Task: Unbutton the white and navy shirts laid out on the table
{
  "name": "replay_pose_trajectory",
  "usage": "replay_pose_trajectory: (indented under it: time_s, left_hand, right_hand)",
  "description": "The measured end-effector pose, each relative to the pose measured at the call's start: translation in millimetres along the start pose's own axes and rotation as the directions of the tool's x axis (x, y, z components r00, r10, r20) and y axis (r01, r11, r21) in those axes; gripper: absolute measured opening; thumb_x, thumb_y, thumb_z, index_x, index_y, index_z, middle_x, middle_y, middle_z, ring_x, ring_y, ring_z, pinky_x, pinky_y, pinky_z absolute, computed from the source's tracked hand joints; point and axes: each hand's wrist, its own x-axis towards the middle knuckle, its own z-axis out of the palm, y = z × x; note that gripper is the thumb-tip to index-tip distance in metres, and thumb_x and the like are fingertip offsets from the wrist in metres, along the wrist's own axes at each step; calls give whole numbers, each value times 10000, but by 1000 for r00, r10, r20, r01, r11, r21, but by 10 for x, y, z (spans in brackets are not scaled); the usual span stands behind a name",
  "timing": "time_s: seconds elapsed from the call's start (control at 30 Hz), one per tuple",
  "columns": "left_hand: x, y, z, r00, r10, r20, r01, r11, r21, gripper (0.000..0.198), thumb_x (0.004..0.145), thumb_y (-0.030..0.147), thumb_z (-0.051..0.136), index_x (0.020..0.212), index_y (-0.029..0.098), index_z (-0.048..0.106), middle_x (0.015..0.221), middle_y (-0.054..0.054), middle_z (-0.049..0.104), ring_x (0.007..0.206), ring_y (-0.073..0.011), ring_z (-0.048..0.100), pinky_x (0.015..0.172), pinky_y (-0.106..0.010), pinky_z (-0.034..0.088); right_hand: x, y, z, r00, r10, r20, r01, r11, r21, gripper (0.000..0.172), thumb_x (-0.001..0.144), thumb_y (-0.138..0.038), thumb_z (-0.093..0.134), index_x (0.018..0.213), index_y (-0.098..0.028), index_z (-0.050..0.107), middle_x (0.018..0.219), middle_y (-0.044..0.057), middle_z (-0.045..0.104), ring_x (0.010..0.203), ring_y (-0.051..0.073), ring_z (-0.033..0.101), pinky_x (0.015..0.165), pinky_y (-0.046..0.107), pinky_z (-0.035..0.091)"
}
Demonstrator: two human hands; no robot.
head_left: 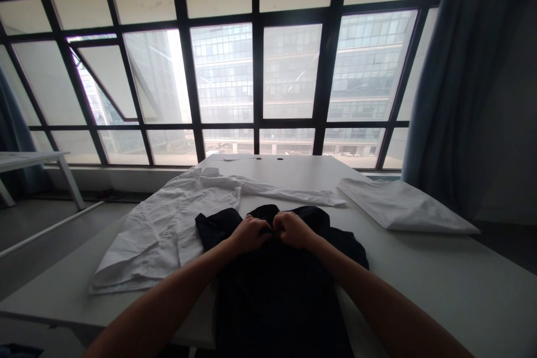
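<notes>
A dark garment [281, 296], black or navy, lies on the white table and hangs over its near edge. Both hands are at its upper middle, close together. My left hand [250, 233] is closed, its fingers pinching the dark cloth. Beside it my right hand [292, 229] is curled closed on the same cloth, knuckles up. The exact bit of fabric between the fingers is hidden. A white shirt-like garment [168, 224] is spread at the left, one sleeve stretching behind the dark garment.
The white table [419, 274] reaches back toward the windows. A folded white cloth [411, 207] lies at its right side. Another white table [33, 159] stands at far left. Large windows [289, 72] fill the back wall, one tilted open, and a blue curtain [453, 95] hangs right.
</notes>
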Motion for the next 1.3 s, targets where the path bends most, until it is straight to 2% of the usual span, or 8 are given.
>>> replay_pose_trajectory:
  time_s: [0.1,0.23,0.43,0.63,0.83,1.03,1.13,1.3]
  left_hand:
    - [-5,-18,14,999,-42,-1,42,999,-10,194,838,312,607,941,207,733,832,-40,750,819,-210,692,848,-307,455]
    - [-3,-2,-2,997,-73,-12,73,997,17,193,826,330,603,875,199,737,785,-48,743,780,-217,697,727,-273,465]
    - [7,45,-3,998,-52,-37,55,994,93,157,806,317,634,837,206,741,763,-48,740,794,-222,691,833,-311,446]
    - [-15,70,-43,988,-147,-40,150,984,98,161,791,311,634,705,201,712,713,-47,722,748,-220,683,703,-275,440]
    - [-11,67,-1,988,-147,-52,153,979,132,202,809,345,621,698,193,692,703,-50,720,737,-221,680,805,-315,437]
    - [-35,98,23,965,-236,-112,250,960,128,228,814,359,605,687,183,671,706,-73,719,752,-249,688,807,-336,439]
    - [-47,99,12,947,-285,-148,301,949,98,270,830,401,596,693,180,667,731,-83,726,771,-251,691,759,-315,441]
    - [-40,79,11,950,-254,-183,270,960,69,249,853,376,594,737,179,692,770,-74,737,797,-245,692,846,-344,434]
  right_hand:
    - [-12,-46,15,999,-8,-48,8,1000,-14,173,628,-76,550,713,-162,673,794,36,662,688,143,568,619,225,398]
    - [-16,-59,-25,999,31,5,-31,999,23,130,658,-131,576,733,-158,679,736,31,663,660,140,574,598,218,402]
    - [1,-78,-16,993,104,54,-106,994,21,113,665,-164,587,705,-146,691,685,41,676,625,150,591,563,227,400]
    - [-29,-135,59,984,163,-72,-157,984,85,99,669,-160,609,689,-152,705,715,50,701,673,161,628,611,224,430]
    - [-25,-142,9,963,263,56,-269,947,174,103,702,-204,636,673,-144,715,646,37,693,630,160,631,563,223,419]
    - [-32,-191,125,952,265,-156,-230,951,207,128,739,-244,664,673,-138,694,779,78,714,736,186,654,658,247,457]
    - [-22,-182,179,949,271,-162,-222,938,264,146,773,-258,644,703,-141,695,783,77,714,739,191,656,683,262,466]
    - [8,-99,202,961,227,-159,-170,937,306,162,795,-286,631,756,-149,708,817,70,712,771,203,652,729,289,477]
